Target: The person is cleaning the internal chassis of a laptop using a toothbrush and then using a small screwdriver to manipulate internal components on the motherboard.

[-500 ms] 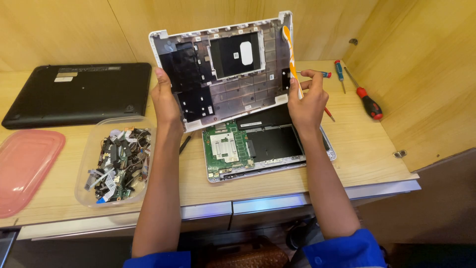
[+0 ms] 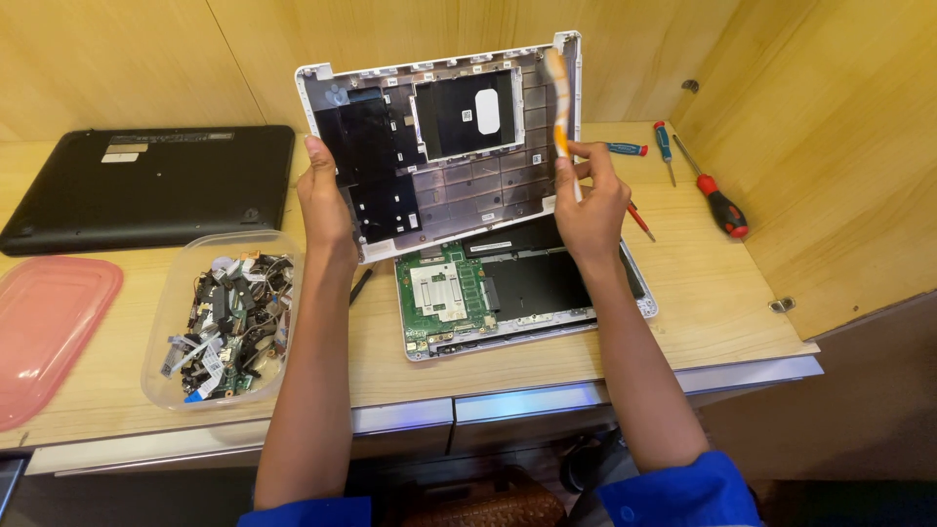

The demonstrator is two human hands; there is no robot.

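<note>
Laptop cover, both hands, orange cable

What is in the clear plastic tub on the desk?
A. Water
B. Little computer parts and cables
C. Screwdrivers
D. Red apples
B: the clear tub beside the left hand is filled with small circuit pieces and ribbon cables; the screwdrivers lie on the desk's far right.

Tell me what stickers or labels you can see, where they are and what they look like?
Small white rounded sticker: on the dark square patch inside the white plastic laptop cover held up by the left hand and right hand.
Pale rectangular labels: on the upturned closed black laptop, back left of the desk.
Thin white strip label: on the opened laptop base below the cover.
</note>
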